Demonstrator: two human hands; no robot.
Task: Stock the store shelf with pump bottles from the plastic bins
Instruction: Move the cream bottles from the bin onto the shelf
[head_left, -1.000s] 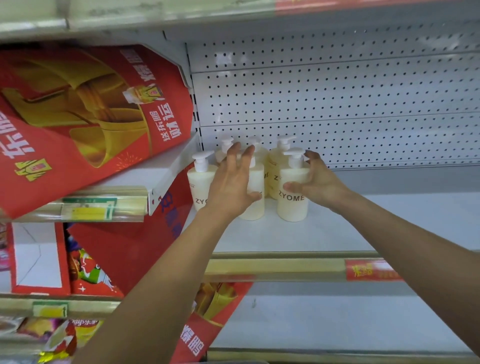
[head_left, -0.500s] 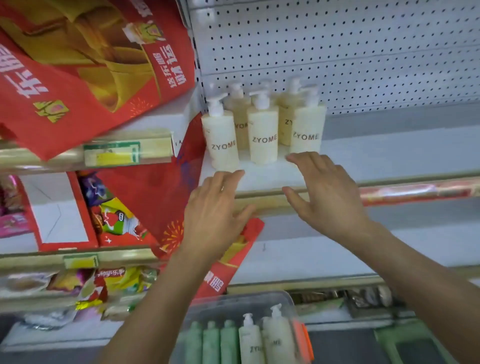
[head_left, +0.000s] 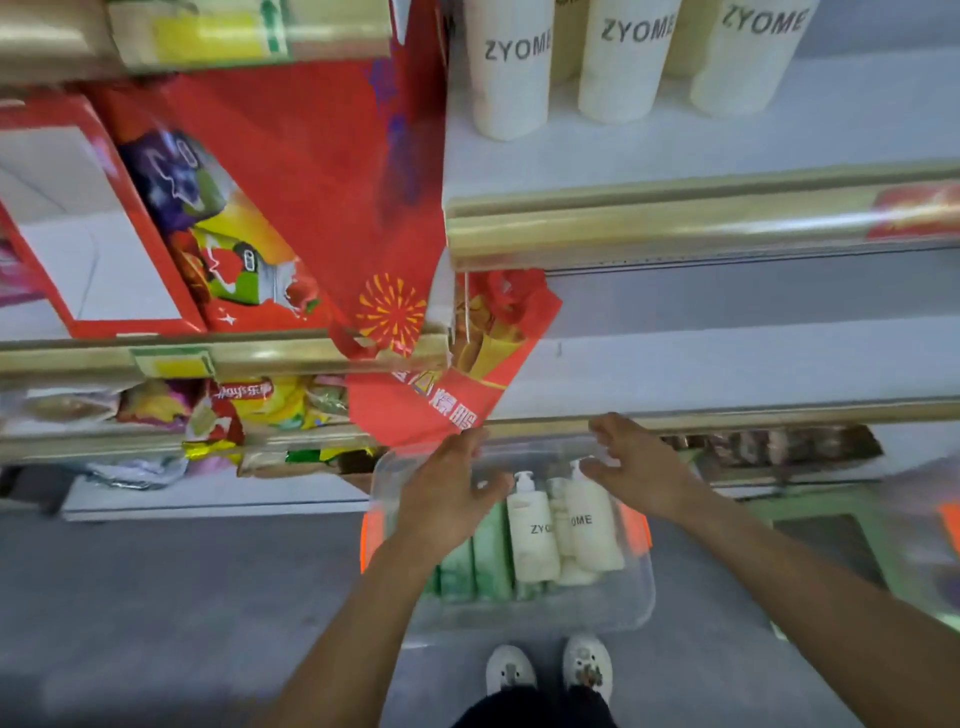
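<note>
A clear plastic bin stands on the floor below the shelves. It holds cream ZYOME pump bottles on the right and green bottles on the left. My left hand hovers over the bin's left half with relaxed fingers and holds nothing. My right hand hangs above the cream bottles, fingers spread, holding nothing. Three cream ZYOME bottles stand on the white shelf at the top.
A red paper bag hangs down the left of the shelf bay. Snack packs fill the left shelves. Gold shelf rails jut forward. My white shoes stand behind the bin. A green crate sits at the right.
Both hands have dropped from the shelf with the placed bottles down to just above the bin. The view has tilted down to the floor.
</note>
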